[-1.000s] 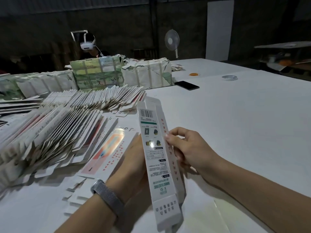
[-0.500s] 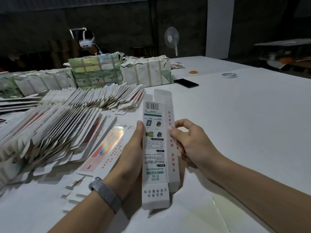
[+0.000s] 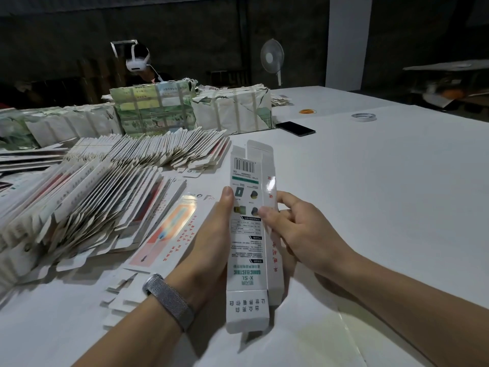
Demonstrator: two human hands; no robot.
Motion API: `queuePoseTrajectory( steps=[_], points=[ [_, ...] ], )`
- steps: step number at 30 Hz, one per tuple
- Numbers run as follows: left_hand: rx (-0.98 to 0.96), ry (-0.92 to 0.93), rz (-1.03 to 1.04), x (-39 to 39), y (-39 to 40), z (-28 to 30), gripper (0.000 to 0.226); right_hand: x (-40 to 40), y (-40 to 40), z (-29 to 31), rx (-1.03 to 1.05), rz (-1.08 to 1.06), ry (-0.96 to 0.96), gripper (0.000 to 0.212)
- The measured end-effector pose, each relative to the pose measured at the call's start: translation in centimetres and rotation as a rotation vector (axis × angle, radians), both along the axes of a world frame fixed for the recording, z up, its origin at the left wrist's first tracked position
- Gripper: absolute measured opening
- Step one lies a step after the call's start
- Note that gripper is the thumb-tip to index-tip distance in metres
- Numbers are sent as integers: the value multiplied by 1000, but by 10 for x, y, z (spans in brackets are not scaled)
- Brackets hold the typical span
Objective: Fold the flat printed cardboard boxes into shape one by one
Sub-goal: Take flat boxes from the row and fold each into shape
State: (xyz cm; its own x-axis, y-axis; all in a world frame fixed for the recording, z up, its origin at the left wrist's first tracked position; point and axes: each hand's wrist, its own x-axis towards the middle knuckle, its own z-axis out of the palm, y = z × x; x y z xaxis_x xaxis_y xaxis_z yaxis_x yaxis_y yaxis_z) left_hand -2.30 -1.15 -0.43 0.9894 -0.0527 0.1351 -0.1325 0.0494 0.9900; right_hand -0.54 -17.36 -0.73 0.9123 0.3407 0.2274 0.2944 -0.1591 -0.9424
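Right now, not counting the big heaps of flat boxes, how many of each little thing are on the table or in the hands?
Box held in the left hand and right hand: 1
Black phone: 1
Tape roll: 1
Orange rubber bands, one small bunch: 1
Wrapped bundles standing at the back: 2
Total: 6
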Motion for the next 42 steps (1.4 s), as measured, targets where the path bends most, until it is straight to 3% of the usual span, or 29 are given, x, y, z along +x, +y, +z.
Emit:
queuePoseTrajectory(
  steps=[4, 8, 11, 16, 24, 29, 34, 38, 42],
  points=[
    [25, 5, 3, -1, -3, 1, 47, -2, 1, 0, -14, -29, -26, 43],
    [5, 33, 14, -2, -2, 0, 53, -4, 1, -1, 9, 13, -30, 38],
    [4, 77, 7, -2, -1, -3, 47, -7, 4, 0, 140, 96, 20, 32],
    [7, 45, -10, -1, -6, -3, 47, -3, 1, 2, 192, 157, 89, 38],
    [-138, -29, -54, -1, -10, -1, 45, 3, -4, 9, 241, 95, 28, 33],
    [-145, -19, -91, -1, -6, -1, 38, 0, -3, 16, 247, 101, 4, 43],
    [-89, 9, -105, -1, -2, -2, 36, -1, -5, 13, 245, 112, 65, 39],
    [-99, -109, 10, 4, -4, -3, 54, -3, -5, 14, 209, 129, 24, 45],
    [24, -245, 73, 6, -1, -2, 59, -5, -3, 13, 195, 154, 10, 45]
  ],
)
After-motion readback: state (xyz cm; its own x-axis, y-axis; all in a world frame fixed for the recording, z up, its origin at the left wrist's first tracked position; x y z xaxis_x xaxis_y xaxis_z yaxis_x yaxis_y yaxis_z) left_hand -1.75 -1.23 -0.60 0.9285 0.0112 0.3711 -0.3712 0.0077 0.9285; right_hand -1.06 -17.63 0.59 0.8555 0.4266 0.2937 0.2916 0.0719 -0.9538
